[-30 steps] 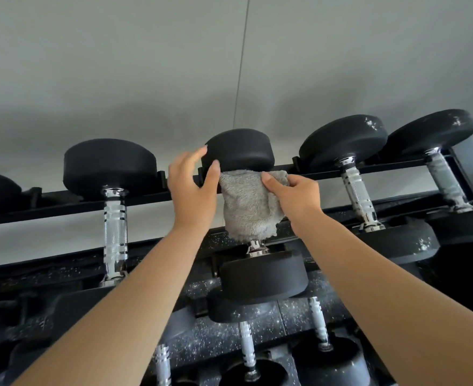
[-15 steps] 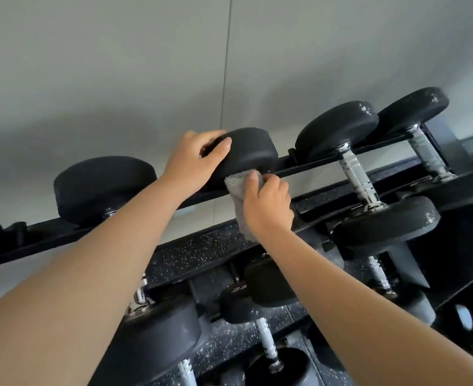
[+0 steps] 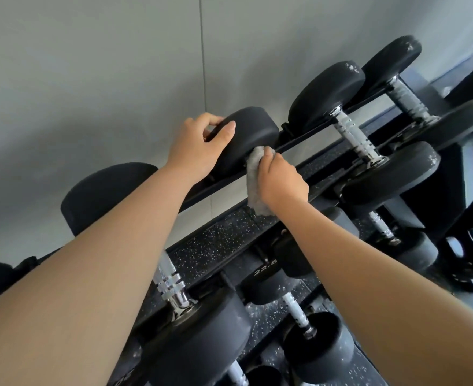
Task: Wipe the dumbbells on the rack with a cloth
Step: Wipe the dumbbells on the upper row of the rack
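Grey cloth [image 3: 255, 181] bunched in her right hand [image 3: 281, 181]; left hand [image 3: 199, 147] grips the dumbbell [image 3: 246, 140] head at the rack [image 3: 307, 142]'s back rail.

One number can be read: white figures "22.5", the last digit partly cut off, on the black round end face of a dumbbell [image 3: 260, 277] lying on the lower tier of the rack [image 3: 216, 240]. No other text is legible.
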{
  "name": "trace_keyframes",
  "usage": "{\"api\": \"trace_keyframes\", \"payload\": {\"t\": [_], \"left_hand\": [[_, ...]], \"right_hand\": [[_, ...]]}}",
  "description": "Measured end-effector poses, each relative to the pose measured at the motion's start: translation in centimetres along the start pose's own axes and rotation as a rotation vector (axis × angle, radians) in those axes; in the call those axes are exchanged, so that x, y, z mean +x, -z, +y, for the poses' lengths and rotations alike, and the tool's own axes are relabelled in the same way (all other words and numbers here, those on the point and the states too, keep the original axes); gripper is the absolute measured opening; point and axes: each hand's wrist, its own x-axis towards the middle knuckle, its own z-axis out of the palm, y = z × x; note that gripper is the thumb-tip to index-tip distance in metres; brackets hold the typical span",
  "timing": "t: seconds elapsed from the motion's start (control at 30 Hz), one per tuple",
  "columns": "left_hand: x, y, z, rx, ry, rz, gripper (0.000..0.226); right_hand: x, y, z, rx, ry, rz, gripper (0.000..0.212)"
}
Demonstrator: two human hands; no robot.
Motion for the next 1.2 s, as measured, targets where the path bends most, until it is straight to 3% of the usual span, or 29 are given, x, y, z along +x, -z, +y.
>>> {"api": "trace_keyframes", "payload": {"t": [0.1,0.23,0.3,0.63,0.77,0.9,1.2], "left_hand": [[0.1,0.2,0.2,0.014,-0.003,-0.019,0.02],[0.5,0.5,0.3,0.077,-0.004,-0.062,0.022],[0.5,0.7,0.5,0.084,-0.001,-0.067,0.027],[-0.1,0.4,1.1,0.075,0.051,-0.041,0.027],[-1.1,-1.1,0.9,0.146,0.053,0.108,0.035],[-3.3,-3.1,1.5,0.253,-0.019,0.27,0.037],[-1.8,-2.5,1.6,0.054,0.021,0.171,0.039]], "right_hand": [[1.0,0.6,-0.2,0.297,-0.185,-0.068,0.047],[-0.9,-0.8,-0.2,0.049,0.043,0.16,0.04],[-1.0,-1.3,-0.2,0.03,0.045,0.212,0.044],[1.1,1.0,0.0,0.303,-0.166,-0.103,0.05],[0.3,1.0,1.9,0.364,-0.2,-0.108,0.05],[0.1,0.8,1.8,0.398,-0.135,-0.042,0.057],[0.1,1.5,2.5,0.695,-0.114,0.203,0.055]]}}
